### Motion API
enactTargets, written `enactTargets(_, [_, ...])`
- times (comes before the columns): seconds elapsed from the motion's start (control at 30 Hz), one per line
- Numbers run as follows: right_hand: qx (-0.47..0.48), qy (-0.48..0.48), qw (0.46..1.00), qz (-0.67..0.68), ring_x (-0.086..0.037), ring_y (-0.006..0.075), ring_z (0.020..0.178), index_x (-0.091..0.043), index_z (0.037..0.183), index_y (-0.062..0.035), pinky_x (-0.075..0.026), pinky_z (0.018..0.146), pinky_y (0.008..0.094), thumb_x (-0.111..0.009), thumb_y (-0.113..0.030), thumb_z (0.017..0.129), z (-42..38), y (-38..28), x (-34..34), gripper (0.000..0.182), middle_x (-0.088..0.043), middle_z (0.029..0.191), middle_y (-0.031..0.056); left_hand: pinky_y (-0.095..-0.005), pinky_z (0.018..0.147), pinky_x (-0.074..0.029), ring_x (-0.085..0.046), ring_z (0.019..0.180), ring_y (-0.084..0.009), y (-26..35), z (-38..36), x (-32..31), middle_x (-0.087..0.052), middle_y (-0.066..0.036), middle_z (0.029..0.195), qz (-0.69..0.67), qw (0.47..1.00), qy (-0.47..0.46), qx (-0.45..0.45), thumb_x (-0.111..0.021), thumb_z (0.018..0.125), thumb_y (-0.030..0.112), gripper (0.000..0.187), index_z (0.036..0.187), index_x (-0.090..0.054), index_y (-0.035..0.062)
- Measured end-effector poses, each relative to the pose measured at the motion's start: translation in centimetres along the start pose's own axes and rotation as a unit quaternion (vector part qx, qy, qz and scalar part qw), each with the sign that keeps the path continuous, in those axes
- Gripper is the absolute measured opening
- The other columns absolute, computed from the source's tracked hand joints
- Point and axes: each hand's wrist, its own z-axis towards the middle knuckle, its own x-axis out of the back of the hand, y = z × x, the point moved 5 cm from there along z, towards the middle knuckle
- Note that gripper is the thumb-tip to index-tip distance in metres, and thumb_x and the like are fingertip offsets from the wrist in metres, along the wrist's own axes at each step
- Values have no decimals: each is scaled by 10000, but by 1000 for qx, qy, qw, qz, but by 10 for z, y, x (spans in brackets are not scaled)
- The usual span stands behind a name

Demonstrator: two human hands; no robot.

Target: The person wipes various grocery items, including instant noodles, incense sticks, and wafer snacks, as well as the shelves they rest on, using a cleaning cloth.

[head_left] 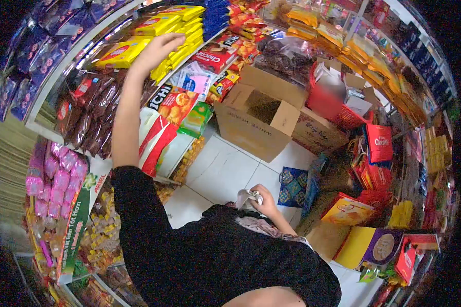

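At the upper left, my left hand [159, 52] reaches over a shelf and rests right at a stack of yellow packets [119, 53], its fingers stretched out. Dark brown packets [95, 110] lie just below that forearm. Held low in front of my body, my right hand [264, 201] is closed around a crumpled whitish cloth [245, 197]. Part of the cloth hangs out past the fingers.
An open cardboard box [251, 134] stands on the tiled floor [217, 162] ahead. Behind it is a red basket [351, 116]. Red gift bags [372, 174] crowd the right side. Ichi snack bags [175, 106] lie along the left shelf, above an Ariel strip [75, 233].
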Motion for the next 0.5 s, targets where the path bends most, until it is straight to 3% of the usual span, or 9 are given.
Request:
enactTargets(0.03, [-5,-4,1000,6,-478,277,694,-461,758,-1,-386,622,312,-566,-26,522,-1,-1,-1,260,-473,729,118,-291,774,-364,-478,905,-205,-10,12,-8,-470,-113,1044,-4,1000,-2,-6,-453,724,422,551,1096,-391,19])
enactTargets(0.07, [-10,-6,1000,13,-480,275,700,-462,761,-1,-387,626,310,-568,-34,529,-2,-1,-1,257,-474,735,116,-302,728,-382,-490,869,-203,-30,23,-12,-492,-100,997,-190,976,50,90,-425,729,437,535,1069,-409,24])
enactTargets(0.1, [-10,-4,1000,16,-481,271,700,-463,767,2,-387,626,307,-566,-38,542,-2,-2,1,251,-476,739,119,-314,681,-401,-502,834,-201,-50,33,-19,-514,-88,949,-367,907,95,183,-398,734,452,525,1042,-428,29])
enactTargets(0.13, [-11,5,1000,10,-481,271,700,-463,767,2,-387,626,307,-566,-38,542,-3,-3,3,251,-476,739,119,-314,681,-401,-502,834,-201,-63,48,-18,-514,-88,949,-370,908,88,175,-398,734,452,525,1042,-428,29])
enactTargets(0.2, [-58,8,998,4,-491,264,741,-478,788,-20,-400,653,320,-579,-49,543,-7,2,7,267,-492,761,103,-310,575,-404,-515,749,-199,-104,68,-18,-529,-61,821,-628,703,175,284,-343,738,479,516,989,-448,40])
enactTargets(0.23, [-74,19,997,6,-492,264,736,-477,788,-19,-399,654,315,-579,-54,548,-10,5,8,263,-492,755,105,-310,575,-404,-515,749,-199,-107,79,-25,-529,-61,821,-630,704,167,281,-343,738,479,516,989,-448,40])
enactTargets(0.33, [-115,58,992,-1,-492,273,732,-474,785,-16,-396,654,311,-577,-60,558,-20,15,14,252,-492,751,113,-310,496,-387,-523,640,-207,-118,88,-31,-509,-53,740,-561,720,303,274,-317,751,439,479,935,-468,23])
enactTargets(0.43, [-127,79,989,4,-481,251,693,-464,774,-6,-384,628,293,-564,-51,573,-22,14,20,229,-479,733,119,-275,379,-319,-497,502,-186,-96,80,-37,-492,-67,692,-569,650,432,257,-312,742,314,356,795,-504,19])
enactTargets(0.5, [-113,94,989,6,-470,222,661,-457,758,1,-374,610,276,-556,-40,586,-22,8,25,202,-466,717,116,-273,376,-323,-500,509,-186,-127,103,-33,-485,-67,685,-548,666,444,242,-319,735,284,325,795,-508,26])
